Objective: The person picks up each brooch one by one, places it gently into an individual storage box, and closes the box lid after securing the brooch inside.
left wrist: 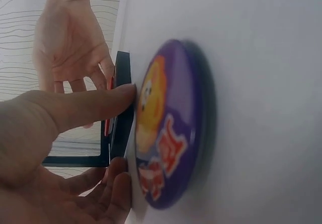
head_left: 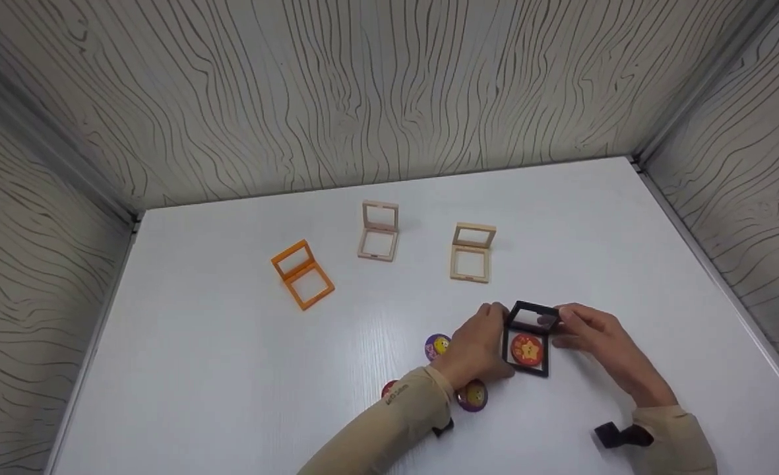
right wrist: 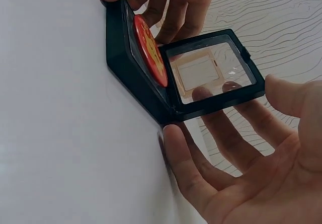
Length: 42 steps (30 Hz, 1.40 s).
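A black hinged display case [head_left: 545,361] stands on the table with its clear-windowed lid [right wrist: 224,104] raised. Inside its base lies a round red badge [head_left: 527,349] with a yellow star. My left hand [head_left: 475,346] grips the left side of the base, the thumb at the near edge and the fingers at the far one. With thumb and fingers, my right hand [head_left: 593,333] holds the lid at its right side; some fingertips show through the window. Close beside the left hand lies a purple badge [left wrist: 173,123] with a yellow character.
Farther back stand three opened cases: orange [head_left: 309,284], pale pink [head_left: 377,256] and beige [head_left: 470,278]. Another purple-rimmed badge [head_left: 472,396] lies by the left wrist, and a red badge [head_left: 389,388] is partly under the sleeve. Patterned panels [head_left: 363,99] bound the white table [head_left: 198,343].
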Available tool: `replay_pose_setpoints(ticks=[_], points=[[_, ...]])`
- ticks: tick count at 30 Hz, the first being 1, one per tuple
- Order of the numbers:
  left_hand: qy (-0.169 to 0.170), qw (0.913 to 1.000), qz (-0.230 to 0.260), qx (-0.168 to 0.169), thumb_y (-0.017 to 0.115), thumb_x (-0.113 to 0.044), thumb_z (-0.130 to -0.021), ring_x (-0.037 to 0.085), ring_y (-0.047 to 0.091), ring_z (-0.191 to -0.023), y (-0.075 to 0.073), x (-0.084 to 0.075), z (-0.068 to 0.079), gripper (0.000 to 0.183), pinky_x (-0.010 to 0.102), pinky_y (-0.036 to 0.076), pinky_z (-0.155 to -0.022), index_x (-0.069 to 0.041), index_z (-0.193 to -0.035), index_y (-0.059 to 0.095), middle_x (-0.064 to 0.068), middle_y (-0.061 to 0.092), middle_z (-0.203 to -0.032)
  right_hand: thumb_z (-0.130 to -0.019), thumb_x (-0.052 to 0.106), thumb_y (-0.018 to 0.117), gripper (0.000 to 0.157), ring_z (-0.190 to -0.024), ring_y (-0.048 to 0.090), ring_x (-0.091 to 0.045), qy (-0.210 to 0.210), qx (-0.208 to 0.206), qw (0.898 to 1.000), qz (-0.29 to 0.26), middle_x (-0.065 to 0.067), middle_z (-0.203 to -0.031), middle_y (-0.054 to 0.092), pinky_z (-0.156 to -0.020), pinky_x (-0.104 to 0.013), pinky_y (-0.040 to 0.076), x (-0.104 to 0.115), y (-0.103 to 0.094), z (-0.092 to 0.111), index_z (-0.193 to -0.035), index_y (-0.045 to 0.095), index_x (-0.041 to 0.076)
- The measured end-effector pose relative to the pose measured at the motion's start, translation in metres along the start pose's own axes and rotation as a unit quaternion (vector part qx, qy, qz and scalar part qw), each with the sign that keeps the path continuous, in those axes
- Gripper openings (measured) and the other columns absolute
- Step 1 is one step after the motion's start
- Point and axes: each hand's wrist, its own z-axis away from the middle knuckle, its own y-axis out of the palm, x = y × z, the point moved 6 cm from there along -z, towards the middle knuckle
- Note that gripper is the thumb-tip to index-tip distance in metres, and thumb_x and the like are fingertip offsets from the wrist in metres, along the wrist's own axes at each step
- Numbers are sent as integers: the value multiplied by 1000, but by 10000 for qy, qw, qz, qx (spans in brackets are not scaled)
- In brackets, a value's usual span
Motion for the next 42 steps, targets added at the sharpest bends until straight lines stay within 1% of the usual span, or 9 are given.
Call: replay_pose_setpoints(ticks=[7,14,18,25,29,32,36,42], points=[[208,9997,-134,-5,101,-20,-70,4,64,-114,1,1,0,84,20,54,-100,-20,-138,53,-7,61,-125,-114,32,53,45,-117,71,-11,-86,-41,9999,-97,-5,-130,69,-95,-31,61,4,1,3,-139,62,-4],[166,9998,-125,9,101,-22,-71,5,65,-115,2,1,1,83,21,54,-100,-21,-139,53,-7,61,-126,-113,31,56,43,-117,71,-8,-99,-81,9999,19,0,-129,70,-96,-30,60,4,2,6,-138,63,-2],[218,9994,-279,9,101,-24,-73,5,65,-116,0,1,2,83,21,54,-101,-21,-141,53,-6,61,-127,-112,31,57,42,-116,71,-7,-99,-90,9999,45,2,-127,71,-96,-30,60,4,2,6,-138,64,-2],[337,9992,-215,10,100,-23,-74,4,63,-115,-2,2,2,82,21,53,-102,-21,-141,54,-7,60,-126,-111,30,59,39,-117,69,-7,-143,-68,9996,215,2,-127,71,-97,-29,59,4,2,9,-135,67,0],[460,9986,-258,-14,101,-23,-73,4,63,-114,-2,2,1,82,20,53,-101,-20,-140,54,-7,60,-126,-111,29,60,38,-116,69,-7,-152,-57,9995,255,4,-126,72,-96,-30,59,3,2,12,-135,68,1],[519,9982,-308,-28,101,-23,-73,3,63,-115,-1,2,1,81,19,52,-101,-20,-138,54,-7,60,-126,-111,26,60,36,-115,69,-6,-253,-72,9992,291,6,-125,73,-95,-29,59,2,2,13,-135,68,0],[535,9982,-276,-12,101,-22,-73,2,63,-114,0,2,1,80,19,52,-102,-20,-137,54,-7,60,-126,-110,22,62,33,-119,68,-3,-480,-2,9982,349,4,-129,74,-95,-27,59,0,2,15,-133,70,1],[535,9981,-291,-9,101,-22,-73,3,63,-112,-1,2,0,80,19,53,-100,-19,-138,54,-6,60,-125,-108,13,64,25,-125,65,-2,-891,165,9947,483,-8,-134,73,-99,-25,57,-1,4,19,-129,73,4]])
